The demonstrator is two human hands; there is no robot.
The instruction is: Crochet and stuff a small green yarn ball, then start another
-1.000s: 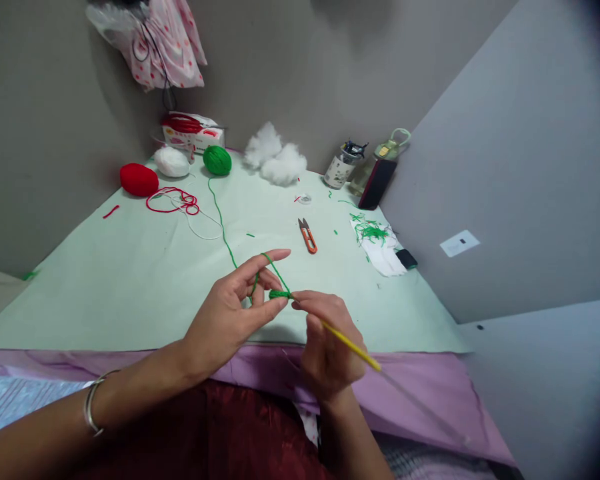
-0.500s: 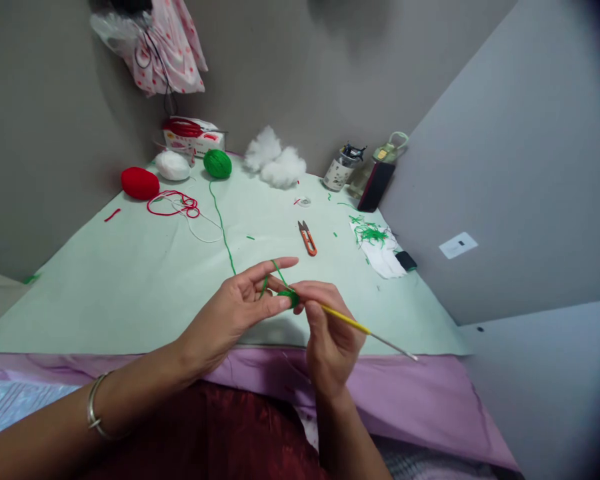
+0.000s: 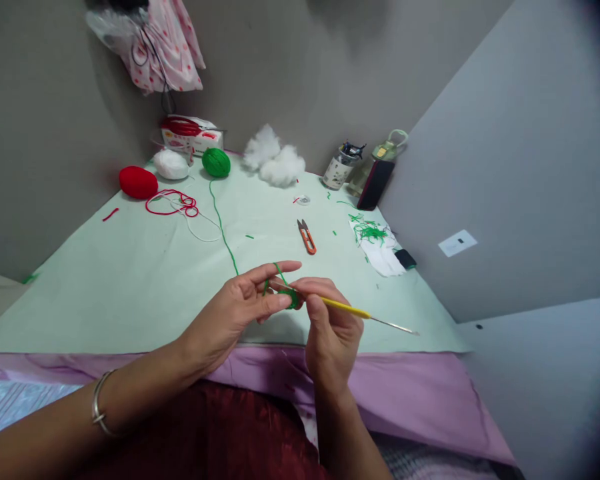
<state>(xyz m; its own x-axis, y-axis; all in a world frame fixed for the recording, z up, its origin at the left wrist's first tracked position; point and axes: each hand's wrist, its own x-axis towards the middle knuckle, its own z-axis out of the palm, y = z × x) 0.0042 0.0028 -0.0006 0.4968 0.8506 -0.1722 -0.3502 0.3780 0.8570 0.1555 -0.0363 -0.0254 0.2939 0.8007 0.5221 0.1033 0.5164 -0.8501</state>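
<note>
A small green crochet piece (image 3: 291, 299) is pinched between the thumb and fingers of my left hand (image 3: 245, 298). Green yarn (image 3: 225, 235) runs from the green yarn ball (image 3: 216, 163) down to this hand and loops over its outstretched index finger. My right hand (image 3: 333, 325) grips a crochet hook (image 3: 344, 307) by its yellow handle. The hook's thin metal tip lies at the piece, near the left fingers, while its other metal end points out to the right. Both hands are close together above the table's front edge.
Orange thread snips (image 3: 307, 238) lie beyond my hands. Farther back are a red yarn ball (image 3: 139, 183), a white yarn ball (image 3: 171, 165), white stuffing (image 3: 281, 165), a pen holder (image 3: 338, 171) and a leaning phone (image 3: 375, 185). Green scraps (image 3: 371, 232) lie on white tissue at the right.
The hook's outer end has swung upward, making the hook flatter, and its metal tip now shows past the piece toward the left fingers. Both hands stay nearly in place.
</note>
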